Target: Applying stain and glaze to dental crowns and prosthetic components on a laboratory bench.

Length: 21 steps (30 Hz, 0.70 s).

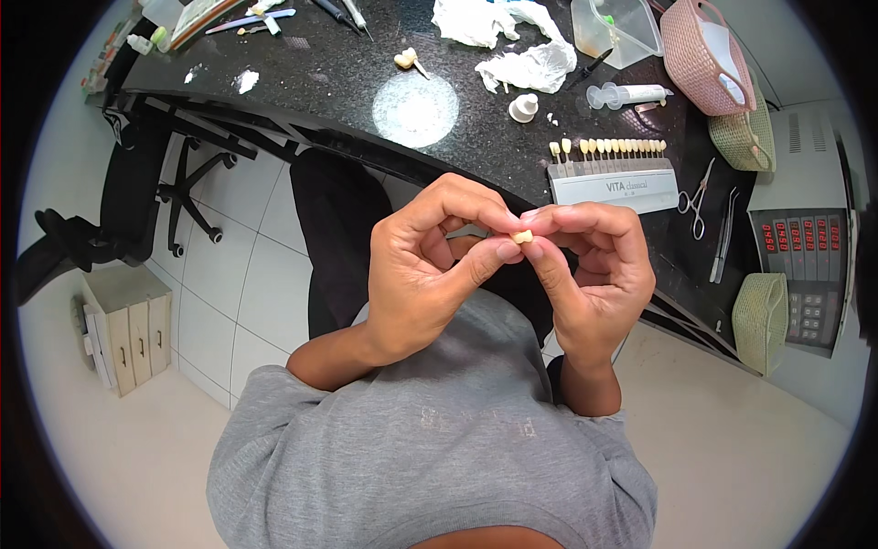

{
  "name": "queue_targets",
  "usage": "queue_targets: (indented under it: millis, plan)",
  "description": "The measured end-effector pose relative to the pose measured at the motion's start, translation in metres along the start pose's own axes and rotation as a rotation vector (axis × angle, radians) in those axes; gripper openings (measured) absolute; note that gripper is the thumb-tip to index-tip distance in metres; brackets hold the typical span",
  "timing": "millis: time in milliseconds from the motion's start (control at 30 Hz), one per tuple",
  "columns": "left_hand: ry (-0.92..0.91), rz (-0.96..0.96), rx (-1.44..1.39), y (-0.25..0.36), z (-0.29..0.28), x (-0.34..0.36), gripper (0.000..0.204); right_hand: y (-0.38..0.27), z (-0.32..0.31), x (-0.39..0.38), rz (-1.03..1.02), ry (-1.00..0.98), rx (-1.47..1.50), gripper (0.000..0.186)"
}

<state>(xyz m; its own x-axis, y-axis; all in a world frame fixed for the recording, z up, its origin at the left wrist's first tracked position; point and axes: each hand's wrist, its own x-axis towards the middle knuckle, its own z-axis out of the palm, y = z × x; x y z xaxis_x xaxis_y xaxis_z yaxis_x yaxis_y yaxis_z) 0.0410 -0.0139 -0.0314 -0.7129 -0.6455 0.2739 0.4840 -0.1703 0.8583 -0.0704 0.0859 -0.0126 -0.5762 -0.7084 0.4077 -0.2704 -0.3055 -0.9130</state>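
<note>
Head — pink basket [688, 57], white contents [720, 48]

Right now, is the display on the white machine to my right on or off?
On. The display on the white machine shows a row of glowing red digits; whether it's running, I can't tell.

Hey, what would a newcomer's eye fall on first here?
Probably the tiny yellowish piece pinched by the left hand and right hand, mid-picture. Next, perhaps, the bright round glare on the black worktop above them, then the glowing red displays on the machine at far right.
</note>
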Motion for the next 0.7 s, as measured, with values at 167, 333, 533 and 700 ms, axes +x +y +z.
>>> queue_targets:
  millis: [167,333,533,700]
  plan:
    - [0.054,-0.047,-0.050,0.0011,0.0036,-0.0010,0.016,-0.0014,-0.0019,-0.0007,0.018,-0.003,0.006,0.024]
    - [0.010,0.012,-0.006,-0.0011,0.0022,-0.0013,0.017,-0.0039,-0.0028,-0.0008,0.051,-0.003,0.022,0.023]
    - [0.012,-0.013,-0.004,0.0005,0.0019,-0.0016,0.013,-0.0027,-0.0050,0.0020,-0.034,-0.025,-0.089,0.019]
    - [0.035,-0.053,-0.071,0.0010,0.0033,-0.0013,0.012,-0.0029,-0.0037,0.0009,-0.053,-0.022,-0.125,0.020]
